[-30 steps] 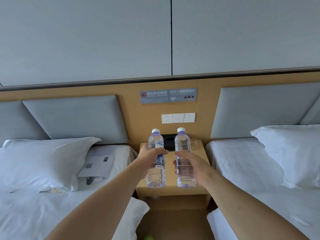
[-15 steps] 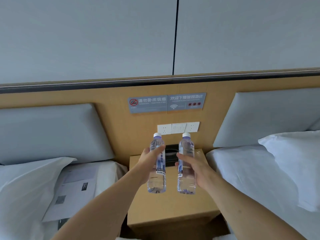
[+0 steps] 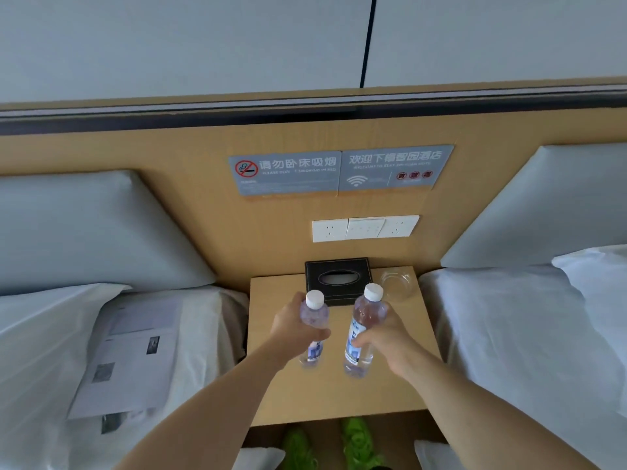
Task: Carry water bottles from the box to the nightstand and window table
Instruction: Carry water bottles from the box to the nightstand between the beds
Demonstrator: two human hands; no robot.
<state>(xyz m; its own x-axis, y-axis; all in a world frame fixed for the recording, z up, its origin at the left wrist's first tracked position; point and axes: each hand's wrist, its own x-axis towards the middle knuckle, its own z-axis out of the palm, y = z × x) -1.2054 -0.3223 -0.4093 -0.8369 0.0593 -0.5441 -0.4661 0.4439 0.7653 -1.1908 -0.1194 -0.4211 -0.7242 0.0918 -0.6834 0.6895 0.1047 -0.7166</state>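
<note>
Both forearms reach forward from the bottom of the view, converging over the nightstand [image 3: 339, 395], whose wooden surface sits between two beds. The left hand [image 3: 293, 329] comes in from the lower left, wrist roughly straight, its grip wrapped round the upper body of the left bottle [image 3: 314, 329], fingers curled across the front just below the shoulder. The right hand [image 3: 385, 340] comes in from the lower right, its grip clenched round the middle of the right bottle [image 3: 363, 330], fingers over the label. Both bottles are clear with white caps and blue labels, standing nearly upright, tops leaning slightly apart. They are side by side above the middle of the surface; whether their bases touch the wood I cannot tell.

Behind the bottles, against the headboard, sits a black tissue box [image 3: 337, 281], with a clear glass dish [image 3: 397, 286] just to its right. On the wall panel above are white sockets [image 3: 364, 228] and grey signs [image 3: 339, 171]. Printed sheets [image 3: 132, 357] lie on the left bed [image 3: 40, 351]. White pillow and sheet cover the right bed [image 3: 529, 334]. Green shoes [image 3: 356, 439] show below the nightstand's front edge
</note>
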